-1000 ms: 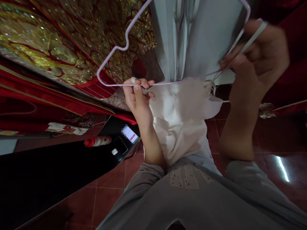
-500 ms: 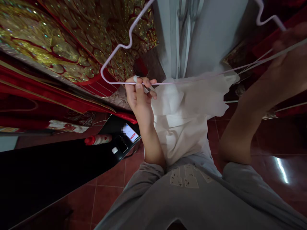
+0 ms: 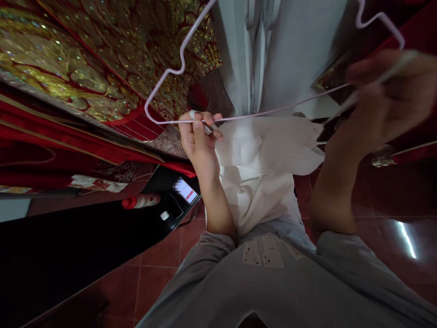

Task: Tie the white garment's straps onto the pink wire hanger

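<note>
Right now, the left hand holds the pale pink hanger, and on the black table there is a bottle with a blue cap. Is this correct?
Not entirely: the cap is red, not blue, as the head view shows. The left hand does hold the pale pink hanger, and the bottle is on the black table.

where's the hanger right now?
Upper half of the head view: the hanger is in the left hand, its bar stretching toward the blurred right hand, just above the white cloth in the picture.
</note>
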{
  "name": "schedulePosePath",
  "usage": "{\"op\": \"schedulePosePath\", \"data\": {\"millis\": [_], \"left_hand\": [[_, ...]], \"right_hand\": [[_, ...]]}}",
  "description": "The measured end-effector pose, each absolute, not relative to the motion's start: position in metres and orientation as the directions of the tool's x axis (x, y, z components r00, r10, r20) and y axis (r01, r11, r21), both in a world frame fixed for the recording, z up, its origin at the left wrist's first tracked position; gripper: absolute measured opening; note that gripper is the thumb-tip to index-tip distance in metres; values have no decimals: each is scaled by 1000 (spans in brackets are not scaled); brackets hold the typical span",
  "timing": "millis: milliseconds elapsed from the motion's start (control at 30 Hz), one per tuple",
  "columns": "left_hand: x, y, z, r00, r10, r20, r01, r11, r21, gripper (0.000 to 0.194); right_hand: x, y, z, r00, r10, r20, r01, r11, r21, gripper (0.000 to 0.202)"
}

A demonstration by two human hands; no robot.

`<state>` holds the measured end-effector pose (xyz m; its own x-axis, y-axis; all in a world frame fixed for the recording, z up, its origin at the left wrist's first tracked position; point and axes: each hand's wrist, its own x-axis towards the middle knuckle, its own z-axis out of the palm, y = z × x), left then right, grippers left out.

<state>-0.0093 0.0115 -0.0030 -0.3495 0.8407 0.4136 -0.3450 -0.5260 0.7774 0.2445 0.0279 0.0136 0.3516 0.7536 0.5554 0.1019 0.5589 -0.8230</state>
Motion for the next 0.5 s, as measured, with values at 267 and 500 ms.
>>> {"op": "schedulePosePath", "data": {"millis": [267,500], "left_hand": [[-9,7,0,-376,845,380,-290,-497,818,22],[-46,21,-16,-528,785,322,-254,-508,823,24]], "right_hand": [[203,31,14,-126,681,722,591,636,-497,18],[202,24,12,-34,640,767,551,653,-520,16]]}}
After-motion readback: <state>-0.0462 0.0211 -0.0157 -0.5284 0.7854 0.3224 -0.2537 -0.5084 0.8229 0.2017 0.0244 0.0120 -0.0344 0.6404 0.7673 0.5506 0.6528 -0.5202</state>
